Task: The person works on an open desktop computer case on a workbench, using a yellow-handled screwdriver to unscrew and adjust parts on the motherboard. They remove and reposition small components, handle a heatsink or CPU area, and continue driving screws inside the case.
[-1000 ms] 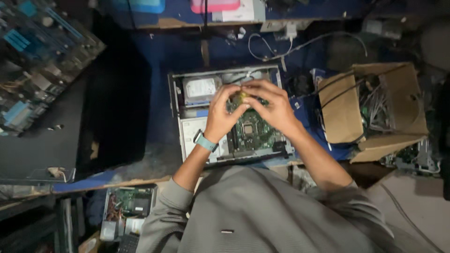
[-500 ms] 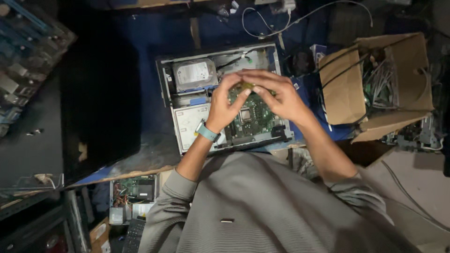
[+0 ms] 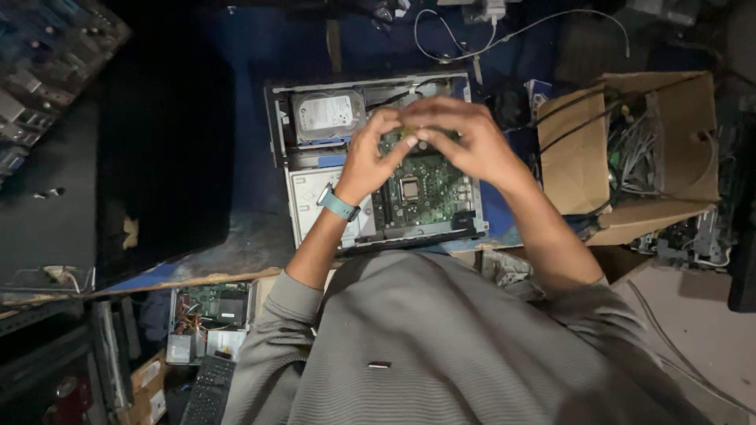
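Open computer case (image 3: 315,201) on the counter (image 3: 244,236), both hands above it.

The case lay at the middle of the counter, with a hard drive (image 3: 327,115) in its far left corner and a circuit board (image 3: 425,189) in its right half. The left hand (image 3: 370,157) and right hand (image 3: 465,142) met over the far edge of the board, a small part (image 3: 409,132) between their fingers. Right of the case stood a cardboard box (image 3: 567,149) with cables (image 3: 638,149) in it. A loose wire (image 3: 520,20) lay behind the case. Another board (image 3: 47,71) lay far left. Under the counter's near edge sat a second open case (image 3: 209,311).
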Demonstrator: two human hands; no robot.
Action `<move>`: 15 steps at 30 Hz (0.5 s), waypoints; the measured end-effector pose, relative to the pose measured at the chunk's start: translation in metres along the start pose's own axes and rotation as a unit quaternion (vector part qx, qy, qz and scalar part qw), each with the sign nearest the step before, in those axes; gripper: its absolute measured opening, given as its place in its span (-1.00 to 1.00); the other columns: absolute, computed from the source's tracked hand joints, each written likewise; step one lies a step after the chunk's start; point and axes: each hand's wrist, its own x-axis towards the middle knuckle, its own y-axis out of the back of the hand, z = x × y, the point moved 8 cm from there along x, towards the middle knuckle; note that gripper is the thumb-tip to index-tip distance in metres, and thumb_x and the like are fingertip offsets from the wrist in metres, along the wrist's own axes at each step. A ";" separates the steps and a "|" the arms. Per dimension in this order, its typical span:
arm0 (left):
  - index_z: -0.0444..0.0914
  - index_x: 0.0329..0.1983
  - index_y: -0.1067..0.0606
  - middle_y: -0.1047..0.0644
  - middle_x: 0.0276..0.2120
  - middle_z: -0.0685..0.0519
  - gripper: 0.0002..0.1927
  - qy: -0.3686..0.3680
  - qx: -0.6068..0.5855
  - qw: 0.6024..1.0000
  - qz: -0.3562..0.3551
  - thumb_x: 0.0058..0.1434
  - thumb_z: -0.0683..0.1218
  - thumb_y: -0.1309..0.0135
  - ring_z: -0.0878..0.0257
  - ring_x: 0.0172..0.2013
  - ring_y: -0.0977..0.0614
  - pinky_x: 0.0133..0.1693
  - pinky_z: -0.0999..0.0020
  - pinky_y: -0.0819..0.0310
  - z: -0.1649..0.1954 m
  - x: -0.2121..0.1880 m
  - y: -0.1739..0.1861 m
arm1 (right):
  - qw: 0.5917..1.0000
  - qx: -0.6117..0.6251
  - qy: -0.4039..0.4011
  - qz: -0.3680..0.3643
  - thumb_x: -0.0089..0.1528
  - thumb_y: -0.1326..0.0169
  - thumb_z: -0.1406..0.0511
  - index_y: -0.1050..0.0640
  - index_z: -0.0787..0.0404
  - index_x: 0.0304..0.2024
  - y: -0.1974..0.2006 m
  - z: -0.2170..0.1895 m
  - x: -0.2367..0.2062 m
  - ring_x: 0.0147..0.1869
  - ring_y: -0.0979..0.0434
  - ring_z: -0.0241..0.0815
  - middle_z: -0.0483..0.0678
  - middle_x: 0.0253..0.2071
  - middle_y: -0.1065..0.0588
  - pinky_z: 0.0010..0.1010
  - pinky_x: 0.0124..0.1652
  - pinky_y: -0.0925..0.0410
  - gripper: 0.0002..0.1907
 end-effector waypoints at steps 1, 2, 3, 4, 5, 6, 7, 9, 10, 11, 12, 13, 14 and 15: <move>-0.31 0.12 -0.44 -0.61 0.03 -0.08 -0.58 -0.021 0.016 1.000 0.003 0.27 -0.10 -0.29 0.03 0.10 -0.68 0.16 0.19 -0.54 0.005 0.000 -0.001 | 0.999 -0.026 -0.017 0.014 0.34 -0.20 0.34 -0.61 0.33 0.09 0.003 0.003 0.002 0.16 -0.63 -0.04 0.06 0.05 -0.58 -0.29 0.14 -0.49 -0.71; -0.32 0.11 -0.44 -0.61 0.02 -0.10 -0.54 -0.042 0.035 0.998 0.005 0.22 -0.10 -0.31 0.01 0.07 -0.67 0.13 0.18 -0.53 0.010 -0.001 0.000 | 0.997 -0.048 -0.048 0.022 0.29 -0.27 0.30 -0.61 0.33 0.02 0.001 0.009 0.005 0.07 -0.61 -0.04 0.07 -0.03 -0.55 -0.29 0.05 -0.48 -0.71; -0.34 0.11 -0.44 -0.60 0.01 -0.11 -0.50 -0.063 0.053 0.997 0.008 0.17 -0.09 -0.34 -0.01 0.04 -0.66 0.11 0.17 -0.52 0.015 -0.001 0.000 | 0.994 -0.071 -0.081 0.030 0.25 -0.34 0.27 -0.61 0.33 -0.06 0.000 0.015 0.008 -0.03 -0.59 -0.04 0.08 -0.12 -0.52 -0.29 -0.04 -0.47 -0.69; -0.33 0.07 -0.48 -0.60 0.00 -0.10 -0.56 -0.069 0.080 0.994 0.019 0.17 -0.12 -0.32 -0.01 0.04 -0.66 0.10 0.17 -0.53 0.019 -0.001 -0.001 | 0.988 -0.092 -0.114 0.038 0.20 -0.41 0.23 -0.61 0.34 -0.13 -0.003 0.020 0.009 -0.12 -0.57 -0.03 0.09 -0.20 -0.50 -0.29 -0.13 -0.46 -0.65; -0.32 0.03 -0.51 -0.60 0.00 -0.09 -0.62 -0.076 0.108 0.991 0.029 0.17 -0.15 -0.30 -0.01 0.04 -0.66 0.10 0.17 -0.54 0.023 -0.001 -0.002 | 0.988 -0.108 -0.104 0.035 0.18 -0.41 0.22 -0.58 0.36 -0.13 -0.006 0.019 0.010 -0.12 -0.56 -0.01 0.10 -0.20 -0.48 -0.27 -0.12 -0.46 -0.61; -0.31 -0.01 -0.55 -0.60 -0.01 -0.08 -0.67 -0.084 0.134 0.987 0.040 0.16 -0.17 -0.28 -0.01 0.03 -0.66 0.10 0.17 -0.55 0.026 0.000 -0.003 | 0.987 -0.126 -0.094 0.031 0.16 -0.41 0.20 -0.56 0.37 -0.13 -0.008 0.018 0.011 -0.11 -0.55 0.02 0.11 -0.19 -0.47 -0.25 -0.11 -0.45 -0.58; -0.32 -0.02 -0.56 -0.60 -0.02 -0.08 -0.68 -0.070 0.122 0.989 0.044 0.17 -0.15 -0.30 0.01 0.00 -0.67 0.05 0.19 -0.56 0.026 0.001 -0.001 | 0.986 -0.143 -0.084 0.026 0.14 -0.42 0.19 -0.53 0.39 -0.13 -0.010 0.017 0.011 -0.11 -0.53 0.04 0.11 -0.19 -0.46 -0.23 -0.11 -0.45 -0.54; -0.33 -0.05 -0.57 -0.61 -0.06 -0.08 -0.69 -0.041 0.101 0.993 0.054 0.19 -0.12 -0.34 0.05 -0.07 -0.69 -0.05 0.23 -0.59 0.022 0.004 0.008 | 0.998 -0.053 0.007 0.032 0.23 -0.32 0.29 -0.54 0.34 0.06 -0.002 0.006 0.011 0.04 -0.54 0.06 0.11 -0.05 -0.47 -0.21 0.01 -0.43 -0.59; -0.33 -0.04 -0.58 -0.62 -0.08 -0.09 -0.69 -0.038 0.097 0.994 0.034 0.19 -0.12 -0.33 0.06 -0.08 -0.69 -0.05 0.23 -0.58 0.022 0.004 0.010 | 0.998 -0.005 0.051 0.033 0.28 -0.27 0.33 -0.54 0.31 0.16 0.002 0.000 0.009 0.11 -0.54 0.07 0.11 0.02 -0.48 -0.21 0.07 -0.43 -0.59; -0.32 -0.02 -0.59 -0.64 -0.10 -0.09 -0.69 -0.034 0.091 0.995 0.014 0.19 -0.13 -0.32 0.07 -0.10 -0.70 -0.05 0.23 -0.57 0.020 0.004 0.014 | 0.998 -0.002 0.064 0.020 0.29 -0.21 0.36 -0.52 0.32 0.17 0.003 -0.001 0.007 0.17 -0.52 0.10 0.14 0.08 -0.47 -0.18 0.12 -0.41 -0.61; -0.32 -0.01 -0.60 -0.65 -0.12 -0.09 -0.69 -0.029 0.085 0.996 -0.005 0.19 -0.14 -0.31 0.08 -0.12 -0.71 -0.06 0.23 -0.57 0.019 0.004 0.014 | 0.997 0.001 0.077 0.007 0.31 -0.16 0.39 -0.51 0.33 0.18 0.005 -0.002 0.005 0.22 -0.50 0.13 0.17 0.14 -0.47 -0.16 0.17 -0.40 -0.62; -0.32 0.00 -0.59 -0.65 -0.13 -0.10 -0.68 -0.024 0.083 0.996 -0.016 0.21 -0.13 -0.31 0.08 -0.13 -0.71 -0.07 0.24 -0.56 0.018 0.004 0.013 | 0.996 0.005 0.091 -0.006 0.32 -0.10 0.41 -0.50 0.33 0.20 0.004 -0.003 0.003 0.28 -0.48 0.16 0.20 0.21 -0.46 -0.14 0.22 -0.38 -0.63; -0.33 0.00 -0.58 -0.65 -0.15 -0.11 -0.68 -0.021 0.081 0.996 -0.027 0.22 -0.12 -0.31 0.08 -0.14 -0.72 -0.08 0.25 -0.55 0.016 0.005 0.012 | 0.997 0.016 0.073 -0.010 0.34 -0.11 0.40 -0.51 0.31 0.20 0.003 0.001 0.003 0.27 -0.51 0.11 0.17 0.19 -0.48 -0.17 0.23 -0.40 -0.64; -0.33 0.01 -0.57 -0.66 -0.16 -0.12 -0.67 -0.020 0.079 0.996 -0.038 0.24 -0.11 -0.32 0.08 -0.15 -0.72 -0.08 0.26 -0.55 0.015 0.005 0.010 | 0.998 0.027 0.056 -0.015 0.36 -0.11 0.40 -0.52 0.29 0.21 0.001 0.005 0.003 0.26 -0.54 0.06 0.13 0.18 -0.50 -0.20 0.23 -0.42 -0.65</move>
